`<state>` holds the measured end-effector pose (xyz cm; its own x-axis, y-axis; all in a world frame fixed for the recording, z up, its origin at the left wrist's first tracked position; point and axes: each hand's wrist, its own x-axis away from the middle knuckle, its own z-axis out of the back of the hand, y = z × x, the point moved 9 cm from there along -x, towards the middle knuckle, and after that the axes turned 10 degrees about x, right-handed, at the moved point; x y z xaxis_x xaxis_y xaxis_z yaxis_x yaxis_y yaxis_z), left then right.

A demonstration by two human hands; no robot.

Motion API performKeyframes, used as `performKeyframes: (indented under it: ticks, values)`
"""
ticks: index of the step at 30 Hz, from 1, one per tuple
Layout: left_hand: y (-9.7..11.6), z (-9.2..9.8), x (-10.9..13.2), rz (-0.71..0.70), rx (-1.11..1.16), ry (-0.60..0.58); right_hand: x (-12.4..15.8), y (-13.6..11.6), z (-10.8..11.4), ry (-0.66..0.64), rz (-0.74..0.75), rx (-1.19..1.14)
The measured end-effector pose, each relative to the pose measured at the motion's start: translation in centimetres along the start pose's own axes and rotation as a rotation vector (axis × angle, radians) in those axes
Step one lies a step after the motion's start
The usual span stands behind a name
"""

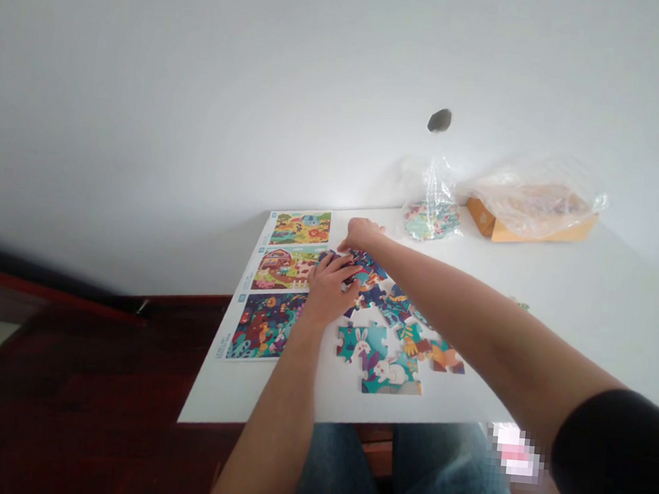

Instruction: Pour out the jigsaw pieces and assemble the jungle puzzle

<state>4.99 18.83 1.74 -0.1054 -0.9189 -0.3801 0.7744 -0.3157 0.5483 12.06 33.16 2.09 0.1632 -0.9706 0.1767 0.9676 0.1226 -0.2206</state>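
My left hand (333,284) lies over dark, colourful jigsaw puzzle pieces (369,267), its fingers spread and touching them. Just beyond it, at the far edge of these pieces, my right hand (363,234) is bent down with its fingers closed. What its fingertips hold, if anything, is hidden. Nearer to me lies a joined group of puzzle pieces with white rabbits (389,369). Orange and teal pieces (413,342) lie to its right, partly covered by my right forearm. On the left, a printed picture sheet (290,268) shows three scenes and reaches beside my left hand.
At the back, a clear plastic bag (433,210) holds more pieces. An orange box (515,231) with crumpled plastic on it stands at the back right. The white table (247,397) meets a pale wall (203,113) with a round hole (440,120).
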Motion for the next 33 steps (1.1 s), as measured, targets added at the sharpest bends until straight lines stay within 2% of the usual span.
performKeyframes:
  ticks: [6, 8, 11, 12, 15, 18, 21, 25, 29, 33]
  values:
    - [0.4, 0.3, 0.1, 0.003, 0.001, -0.013, 2.0, 2.6, 3.0, 0.101, 0.049, -0.142]
    - [0.5, 0.4, 0.1, 0.002, -0.007, -0.017, 3.6, 4.4, 4.2, 0.201, 0.090, -0.319]
    - [0.6, 0.7, 0.1, -0.009, -0.022, 0.006, 7.4, 7.5, 5.8, 0.446, 0.164, -0.470]
    - [0.7, 0.8, 0.1, -0.019, -0.022, 0.016, 9.0, 8.5, 6.0, 0.530, 0.186, -0.508]
    - [1.0, 0.8, 0.0, -0.051, -0.018, 0.024, 13.1, 10.5, 5.2, 0.643, 0.283, -0.597]
    - [1.2, 0.5, -0.1, -0.053, -0.018, 0.009, 15.3, 11.0, 3.6, 0.558, 0.391, -0.751]
    - [1.2, 0.3, -0.1, -0.035, -0.007, 0.012, 15.9, 11.4, 3.2, 0.501, 0.409, -0.858]
    - [1.0, -0.1, -0.2, -0.013, -0.005, -0.005, 15.3, 11.9, 3.0, 0.438, 0.370, -0.993]
    - [0.8, -0.3, -0.3, 0.000, -0.038, -0.011, 14.4, 12.0, 1.7, 0.353, 0.293, -1.166]
    - [0.6, 0.2, -0.6, -0.004, -0.040, 0.050, 14.4, 11.4, 1.1, 0.309, 0.319, -1.261]
